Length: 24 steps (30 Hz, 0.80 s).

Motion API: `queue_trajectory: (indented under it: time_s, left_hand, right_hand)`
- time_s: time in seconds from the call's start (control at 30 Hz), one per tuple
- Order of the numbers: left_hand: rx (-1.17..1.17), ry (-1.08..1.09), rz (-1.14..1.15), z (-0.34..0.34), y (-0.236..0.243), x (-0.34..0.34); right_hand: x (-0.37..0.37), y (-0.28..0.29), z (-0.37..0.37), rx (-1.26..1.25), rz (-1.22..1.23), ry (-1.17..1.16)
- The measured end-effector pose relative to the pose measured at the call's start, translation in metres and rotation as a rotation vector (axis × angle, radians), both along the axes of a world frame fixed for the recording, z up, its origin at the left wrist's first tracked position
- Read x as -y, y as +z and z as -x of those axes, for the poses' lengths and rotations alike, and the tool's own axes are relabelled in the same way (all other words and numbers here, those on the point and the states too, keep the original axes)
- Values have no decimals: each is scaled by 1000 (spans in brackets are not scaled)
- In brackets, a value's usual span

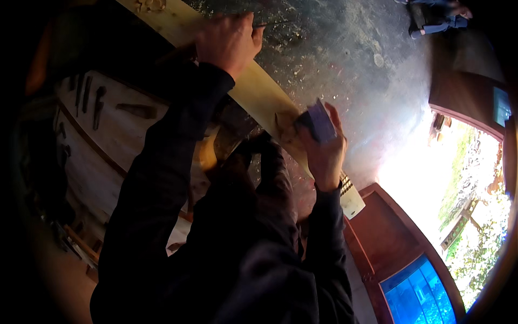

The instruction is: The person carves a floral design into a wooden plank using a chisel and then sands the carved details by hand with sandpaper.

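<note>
A long pale wooden board (249, 92) runs diagonally from the upper left to the lower right, with curled shavings (151, 5) at its upper end. My left hand (226, 43) is over the board's upper part, fingers closed on a thin dark tool (270, 24) that sticks out to the right. My right hand (326, 151) is raised over the lower part of the board, gripping a greyish-purple block (321, 121). A wood shaving (283, 121) lies on the board beside it.
A pale panel (108, 140) with dark hand tools is at the left. The grey floor (367, 81) is speckled with chips. A seated person (437, 19) is at the top right. A brown door (388, 227) with blue glazing stands beside a bright open doorway (464, 178).
</note>
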<state>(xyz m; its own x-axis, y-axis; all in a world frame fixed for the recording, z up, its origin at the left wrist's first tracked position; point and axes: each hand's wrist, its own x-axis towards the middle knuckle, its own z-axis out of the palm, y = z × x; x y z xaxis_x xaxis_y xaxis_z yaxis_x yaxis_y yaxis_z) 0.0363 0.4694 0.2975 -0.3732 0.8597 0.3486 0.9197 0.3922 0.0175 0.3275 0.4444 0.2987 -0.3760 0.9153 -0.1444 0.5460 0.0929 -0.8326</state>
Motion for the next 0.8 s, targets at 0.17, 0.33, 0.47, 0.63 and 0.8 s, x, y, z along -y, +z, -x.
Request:
queue_trajectory:
  time_s: [0.17,0.33,0.47,0.63,0.8]
  left_hand:
    - [13,-14,2,10,-9,3]
    - [-15,4,-13,7,-6,2]
    - [-13,-5,-38,7,-6,1]
    - [-31,2,-21,10,-6,0]
    - [-6,21,-48,7,-8,-2]
  right_hand:
    - [-13,3,-1,-30,9,110]
    - [-15,-3,0,-13,-144,182]
    - [-23,-1,-3,7,-105,203]
    - [-27,3,15,-97,-216,307]
    - [-35,-4,-2,-61,-182,288]
